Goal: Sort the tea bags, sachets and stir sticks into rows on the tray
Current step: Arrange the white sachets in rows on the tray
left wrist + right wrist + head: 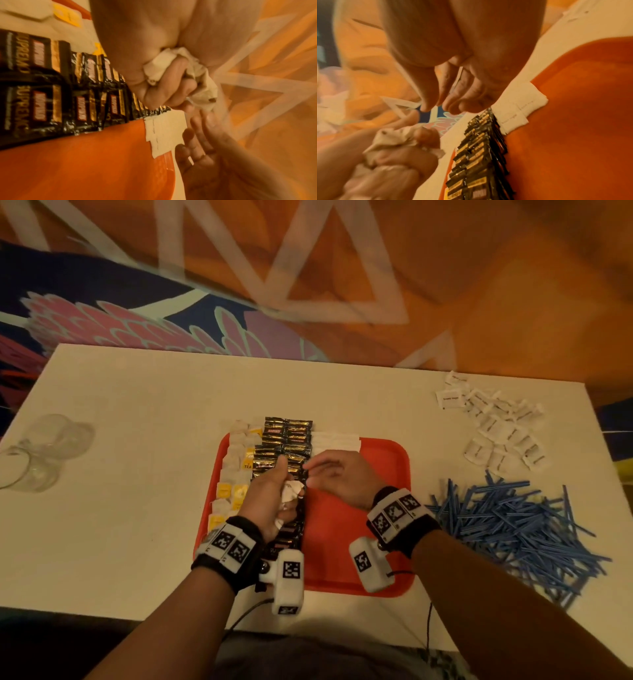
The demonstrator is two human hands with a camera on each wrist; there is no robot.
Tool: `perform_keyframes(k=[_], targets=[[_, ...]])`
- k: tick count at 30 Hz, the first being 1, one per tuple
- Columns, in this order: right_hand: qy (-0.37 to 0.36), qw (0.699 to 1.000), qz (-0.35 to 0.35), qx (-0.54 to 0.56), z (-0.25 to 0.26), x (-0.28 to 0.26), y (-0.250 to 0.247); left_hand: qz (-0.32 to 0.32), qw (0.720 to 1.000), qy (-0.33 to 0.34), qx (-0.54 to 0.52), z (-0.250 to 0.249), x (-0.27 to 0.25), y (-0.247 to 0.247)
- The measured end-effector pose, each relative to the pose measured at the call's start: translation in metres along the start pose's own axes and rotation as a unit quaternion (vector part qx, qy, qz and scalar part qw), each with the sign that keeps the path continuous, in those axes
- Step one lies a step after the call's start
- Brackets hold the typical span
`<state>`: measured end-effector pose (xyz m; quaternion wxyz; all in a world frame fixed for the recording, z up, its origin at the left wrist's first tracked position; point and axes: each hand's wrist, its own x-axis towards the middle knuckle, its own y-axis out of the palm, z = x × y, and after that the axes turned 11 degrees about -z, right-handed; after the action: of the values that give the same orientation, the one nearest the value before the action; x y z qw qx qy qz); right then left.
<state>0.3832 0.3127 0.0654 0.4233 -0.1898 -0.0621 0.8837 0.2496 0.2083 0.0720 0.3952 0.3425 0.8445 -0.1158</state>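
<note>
In left hand (270, 494), above tray (383, 467): white sachets (293, 491)

Both hands hang over the tray (394, 546), left hand (265, 494) above the coffee sachets (287, 440). Tea bags (233, 474) lie left of it. Sugar sachets (337, 440) sit beyond the right hand (337, 475); stir sticks (513, 529) lie to its right, loose sachets (496, 426) beyond them.

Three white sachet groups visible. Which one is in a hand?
The crumpled white sachets gripped in the left hand. The others lie flat: a short row on the tray and a loose pile on the table.
</note>
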Motion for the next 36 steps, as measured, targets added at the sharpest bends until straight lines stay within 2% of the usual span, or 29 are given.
perform_keyframes(k=[3, 7, 11, 14, 16, 19, 24, 29, 33, 36], targets=[[-0.052, 0.996, 0.042, -0.055, 0.007, -0.013, -0.005, 0.047, 0.999, -0.014, -0.023, -0.003, -0.006, 0.013], [-0.063, 0.995, -0.034, -0.068, 0.015, -0.027, -0.013, 0.078, 0.996, -0.03, -0.005, -0.007, -0.011, 0.026], [-0.061, 0.995, -0.071, -0.046, 0.016, -0.036, -0.022, 0.082, 0.996, -0.023, 0.014, -0.008, -0.018, 0.034], [-0.049, 0.989, -0.139, -0.016, 0.013, -0.037, -0.028, 0.073, 0.997, 0.01, 0.03, -0.007, -0.026, 0.036], [-0.014, 0.982, -0.188, 0.027, 0.011, -0.034, -0.032, 0.051, 0.997, 0.05, 0.032, -0.005, -0.028, 0.036], [0.041, 0.972, -0.22, 0.075, 0.014, -0.034, -0.035, 0.028, 0.989, 0.129, 0.066, -0.001, -0.03, 0.04], [0.093, 0.97, -0.191, 0.119, 0.02, -0.039, -0.032, 0.005, 0.968, 0.235, 0.086, -0.004, -0.032, 0.051], [0.184, 0.935, -0.157, 0.258, 0.022, -0.043, -0.037, -0.011, 0.972, 0.226, 0.07, -0.007, -0.026, 0.05], [0.092, 0.975, -0.158, 0.128, 0.019, -0.039, -0.037, 0.016, 0.96, 0.25, 0.128, -0.009, -0.027, 0.046], [0.096, 0.969, -0.181, 0.14, 0.017, -0.033, -0.035, 0.031, 0.962, 0.241, 0.126, -0.007, -0.028, 0.045]])
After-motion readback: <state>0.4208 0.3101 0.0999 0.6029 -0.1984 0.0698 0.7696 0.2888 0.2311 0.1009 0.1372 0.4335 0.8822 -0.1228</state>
